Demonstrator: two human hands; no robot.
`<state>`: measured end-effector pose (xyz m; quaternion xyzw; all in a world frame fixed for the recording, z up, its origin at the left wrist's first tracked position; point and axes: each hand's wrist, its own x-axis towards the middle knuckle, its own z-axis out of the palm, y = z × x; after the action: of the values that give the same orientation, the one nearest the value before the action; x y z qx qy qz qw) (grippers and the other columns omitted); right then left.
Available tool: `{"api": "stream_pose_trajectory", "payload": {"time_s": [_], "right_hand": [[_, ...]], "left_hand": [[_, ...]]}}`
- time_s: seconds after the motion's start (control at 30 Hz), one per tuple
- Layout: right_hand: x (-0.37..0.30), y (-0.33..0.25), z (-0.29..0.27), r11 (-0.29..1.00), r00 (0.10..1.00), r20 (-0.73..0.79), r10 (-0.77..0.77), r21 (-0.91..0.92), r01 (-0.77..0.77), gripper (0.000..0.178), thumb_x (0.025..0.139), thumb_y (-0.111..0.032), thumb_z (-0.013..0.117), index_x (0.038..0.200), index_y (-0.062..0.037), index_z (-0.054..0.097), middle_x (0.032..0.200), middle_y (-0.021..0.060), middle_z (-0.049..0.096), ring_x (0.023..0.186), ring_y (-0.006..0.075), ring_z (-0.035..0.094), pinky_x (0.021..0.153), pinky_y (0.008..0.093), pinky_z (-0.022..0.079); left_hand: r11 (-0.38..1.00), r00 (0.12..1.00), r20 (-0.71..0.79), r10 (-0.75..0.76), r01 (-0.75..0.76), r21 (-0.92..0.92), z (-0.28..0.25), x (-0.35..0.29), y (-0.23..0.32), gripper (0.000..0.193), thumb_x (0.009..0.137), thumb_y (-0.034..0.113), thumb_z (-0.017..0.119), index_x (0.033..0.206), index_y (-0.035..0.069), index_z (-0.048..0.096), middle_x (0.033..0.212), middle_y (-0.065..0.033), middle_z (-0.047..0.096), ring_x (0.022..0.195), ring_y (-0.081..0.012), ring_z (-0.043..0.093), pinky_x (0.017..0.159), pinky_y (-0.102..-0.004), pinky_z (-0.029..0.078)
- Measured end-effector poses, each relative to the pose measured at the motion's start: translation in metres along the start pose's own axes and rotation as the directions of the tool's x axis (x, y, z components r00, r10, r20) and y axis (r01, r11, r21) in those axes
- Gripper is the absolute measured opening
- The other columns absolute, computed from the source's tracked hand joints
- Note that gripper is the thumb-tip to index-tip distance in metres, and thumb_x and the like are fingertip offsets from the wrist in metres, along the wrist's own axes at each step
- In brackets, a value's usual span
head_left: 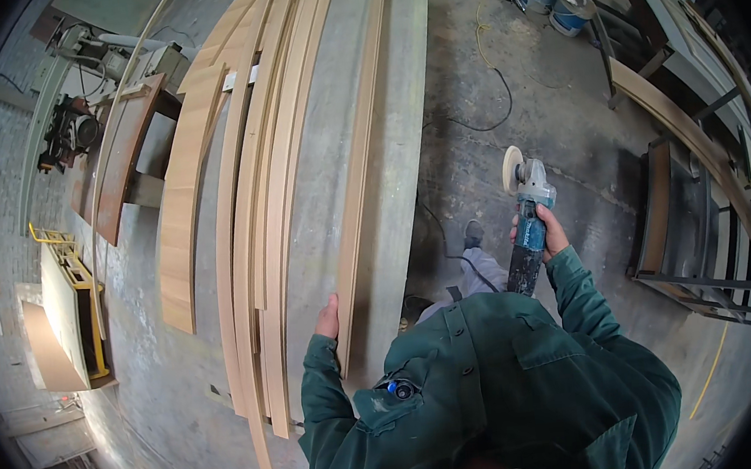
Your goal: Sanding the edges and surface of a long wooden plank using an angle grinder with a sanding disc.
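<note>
Grinder (531,230) is beside the surface (398,201), the right hand (555,230) wrapped round its body. Left hand (327,317) is at the plank (361,173) edge, grip indeterminable; positioning appears in hand, and the next move calls for steady disc (511,169) control.

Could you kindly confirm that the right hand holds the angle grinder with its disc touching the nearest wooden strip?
Not quite: the disc isn't touching the nearest wooden strip; the head view shows it apart, right of the grey table. The right hand does hold the angle grinder.
</note>
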<state>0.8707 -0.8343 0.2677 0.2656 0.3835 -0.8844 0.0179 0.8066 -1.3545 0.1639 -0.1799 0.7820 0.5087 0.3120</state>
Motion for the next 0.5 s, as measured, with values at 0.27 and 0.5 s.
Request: {"api": "stream_pose_trajectory", "payload": {"time_s": [0.27, 0.5], "right_hand": [[0.066, -0.069, -0.055, 0.992, 0.988, 0.140, -0.071, 0.111, 0.056, 0.058, 0.086, -0.044, 0.061, 0.122, -0.0008, 0.048, 0.096, 0.0141, 0.063, 0.081, 0.0274, 0.067, 0.075, 0.0427, 0.057], [0.103, -0.144, -0.094, 0.986, 0.984, 0.133, -0.122, 0.129, 0.105, 0.053, 0.086, -0.040, 0.061, 0.120, -0.0007, 0.050, 0.098, 0.0134, 0.064, 0.084, 0.0280, 0.067, 0.078, 0.0431, 0.057]], "left_hand": [[0.835, 0.915, -0.376, 0.150, 0.087, 0.544, 0.002, -0.023, 0.031, 0.054, 0.097, 0.047, 0.044, 0.110, -0.001, 0.064, 0.101, -0.0258, 0.065, 0.096, -0.0414, 0.060, 0.088, -0.0465, 0.046], [0.602, 0.627, -0.377, 0.682, -0.187, 0.776, 0.098, 0.065, 0.087, 0.083, 0.070, 0.050, 0.077, 0.133, 0.004, 0.050, 0.130, -0.0284, 0.046, 0.120, -0.0449, 0.045, 0.101, -0.0512, 0.037]]}}
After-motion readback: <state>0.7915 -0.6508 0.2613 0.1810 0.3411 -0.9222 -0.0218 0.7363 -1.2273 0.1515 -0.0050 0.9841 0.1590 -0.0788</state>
